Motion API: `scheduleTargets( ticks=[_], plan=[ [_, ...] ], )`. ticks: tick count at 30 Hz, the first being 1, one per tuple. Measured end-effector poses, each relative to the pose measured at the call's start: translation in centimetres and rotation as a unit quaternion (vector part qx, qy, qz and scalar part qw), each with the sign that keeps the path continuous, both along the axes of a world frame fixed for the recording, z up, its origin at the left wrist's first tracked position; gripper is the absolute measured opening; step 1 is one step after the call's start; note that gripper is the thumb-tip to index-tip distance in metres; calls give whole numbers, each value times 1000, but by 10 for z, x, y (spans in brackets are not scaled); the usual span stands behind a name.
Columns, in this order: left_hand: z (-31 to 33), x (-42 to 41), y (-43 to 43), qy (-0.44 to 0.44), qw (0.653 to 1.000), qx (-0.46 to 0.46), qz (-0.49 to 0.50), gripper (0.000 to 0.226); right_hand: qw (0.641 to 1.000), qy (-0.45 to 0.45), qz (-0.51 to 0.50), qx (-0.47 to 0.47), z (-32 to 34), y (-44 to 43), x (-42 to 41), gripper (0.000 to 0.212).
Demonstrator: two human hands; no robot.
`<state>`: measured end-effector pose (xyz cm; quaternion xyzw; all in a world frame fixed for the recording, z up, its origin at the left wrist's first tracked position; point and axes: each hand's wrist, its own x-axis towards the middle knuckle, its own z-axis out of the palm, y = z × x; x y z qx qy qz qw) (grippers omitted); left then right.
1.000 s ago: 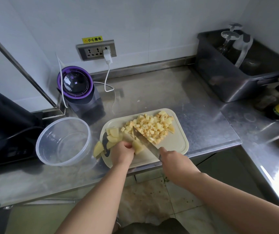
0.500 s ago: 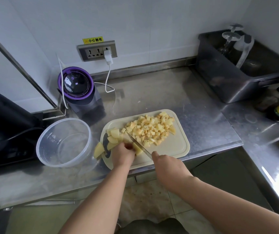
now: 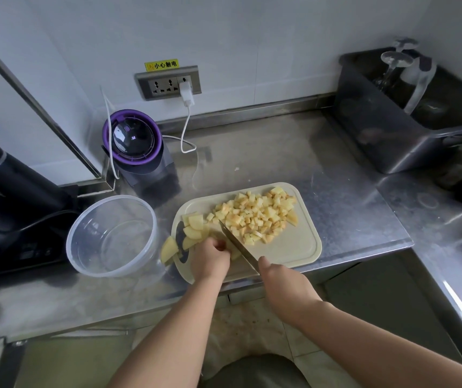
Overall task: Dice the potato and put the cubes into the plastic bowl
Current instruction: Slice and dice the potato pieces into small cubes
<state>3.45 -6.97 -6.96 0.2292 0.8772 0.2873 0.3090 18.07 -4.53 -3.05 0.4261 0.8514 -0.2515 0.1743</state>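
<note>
Head view, nearest first: the right hand (image 3: 283, 287) is closed round the handle of a knife (image 3: 238, 247), fingers wrapped under and hidden, thumb lying along the top. The narrow steel blade slants away to the upper left, edge down on the board. Just beside the blade, the left hand (image 3: 210, 259) has its fingers curled over a piece of potato (image 3: 235, 254), knuckles toward the knife, probably so the piece cannot slide and the fingertips stay tucked back from the edge.

Both work on a pale plastic cutting board (image 3: 294, 247) with rounded corners and a shallow groove, set at the front of the counter (image 3: 322, 169) within easy reach. Thick, smooth, pale-yellow slices (image 3: 194, 228) wait at its left end; one wedge (image 3: 168, 249) overhangs that end. On the far half lies a loose heap of small, roughly square cubes (image 3: 255, 214), likely pushed there to clear cutting room.

A round, clear plastic bowl (image 3: 89, 264) stands just left of the board, holding no cubes yet; that spot suits scraping them across. The counter is scuffed, brushed steel. Farther back are a dark appliance with a purple ring (image 3: 133, 138), a wall socket (image 3: 168, 84) and a grey tub (image 3: 378, 135).
</note>
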Motion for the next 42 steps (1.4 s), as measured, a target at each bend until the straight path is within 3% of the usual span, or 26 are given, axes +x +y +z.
scheduleTargets(
  ticks=[3,7,12,15,29,34,42],
  plan=[
    [1,1,-1,-20,1000,13,9,20,1000,7,-4,12,1,4,1,38],
    [1,2,-2,-13,1000,9,14,2,999,13,3,29,7,1,6,35],
    [-2,3,0,-30,999,1,39,10,999,16,13,27,13,-7,7,36],
    [-4,2,-1,-19,999,0,34,1,1000,7,12,20,14,-11,5,38],
    [-6,1,-3,-41,998,16,39,13,1000,-22,11,-1,7,-15,-5,51],
    [1,1,-4,-34,999,15,29,16,1000,-8,-4,-7,0,-8,-7,46],
    [-5,-9,-5,-74,997,14,14,12,997,16,35,62,4,3,9,39]
  ],
)
